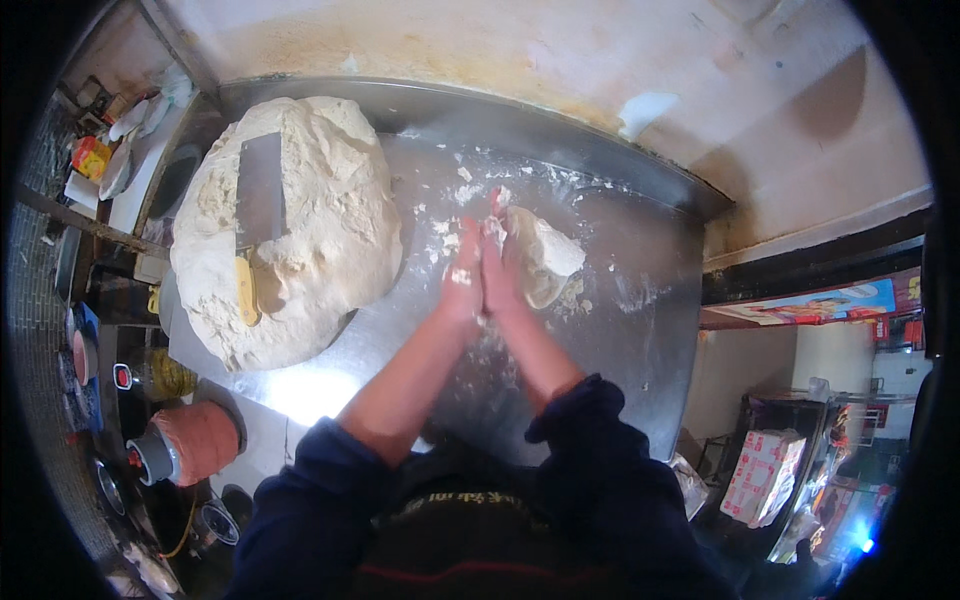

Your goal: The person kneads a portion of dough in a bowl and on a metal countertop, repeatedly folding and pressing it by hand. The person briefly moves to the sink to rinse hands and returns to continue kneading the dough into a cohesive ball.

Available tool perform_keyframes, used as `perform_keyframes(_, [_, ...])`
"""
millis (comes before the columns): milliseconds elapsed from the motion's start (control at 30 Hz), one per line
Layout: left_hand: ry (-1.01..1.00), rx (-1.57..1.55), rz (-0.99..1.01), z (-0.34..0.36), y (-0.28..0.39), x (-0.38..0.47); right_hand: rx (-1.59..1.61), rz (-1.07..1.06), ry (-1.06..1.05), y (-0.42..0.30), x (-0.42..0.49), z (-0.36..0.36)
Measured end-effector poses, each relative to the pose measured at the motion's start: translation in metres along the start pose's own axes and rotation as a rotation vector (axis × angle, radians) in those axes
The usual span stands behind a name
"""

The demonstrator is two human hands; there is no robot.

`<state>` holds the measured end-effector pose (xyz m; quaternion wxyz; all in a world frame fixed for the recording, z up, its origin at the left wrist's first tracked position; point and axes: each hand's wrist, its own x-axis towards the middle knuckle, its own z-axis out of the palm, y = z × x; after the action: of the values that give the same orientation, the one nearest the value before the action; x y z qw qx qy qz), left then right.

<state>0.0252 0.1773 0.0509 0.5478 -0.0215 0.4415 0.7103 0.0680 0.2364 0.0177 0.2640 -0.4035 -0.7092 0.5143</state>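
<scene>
My left hand [463, 279] and my right hand [501, 274] are pressed palm to palm over a steel worktop [637, 360]. Their fingers point away from me, blurred and dusted with flour. Neither hand grips anything visible; the space between the palms is hidden. Just right of my right hand lies a small lump of dough [551, 251], partly covered by white flour. To the left sits a huge mound of dough [337, 202]. A cleaver [259, 195] with a yellow handle rests flat on top of it.
A raised metal backsplash [480, 112] runs along the stained wall [487, 45]. Left of the worktop are a gas cylinder [196, 444] and an oil jug [161, 373]. A cluttered shelf [142, 180] stands at upper left. A wrapped carton [761, 476] is at lower right.
</scene>
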Motion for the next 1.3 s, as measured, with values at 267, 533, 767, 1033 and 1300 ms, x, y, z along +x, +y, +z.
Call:
perform_keyframes(267, [0.183,0.220,0.190,-0.002,0.018,0.005,-0.926,0.065,-0.116,0.001,0.025,-0.066])
perform_keyframes(533, [-0.316,1.667,0.954,0.013,-0.028,0.096,-1.084,-0.096,-0.202,0.075,-0.037,-0.073])
perform_keyframes(767, [-0.536,1.961,1.070,-0.012,-0.008,0.081,-0.676,-0.306,0.026,0.119,-0.093,-0.173])
perform_keyframes(1033, [-0.135,1.771,0.724,-0.016,-0.008,0.053,-1.123,0.194,-0.115,0.116,0.002,-0.133])
perform_keyframes(1300, [0.538,1.422,-0.034,-0.115,0.006,-0.045,-0.979,-0.302,-0.383,0.090,0.150,-0.113])
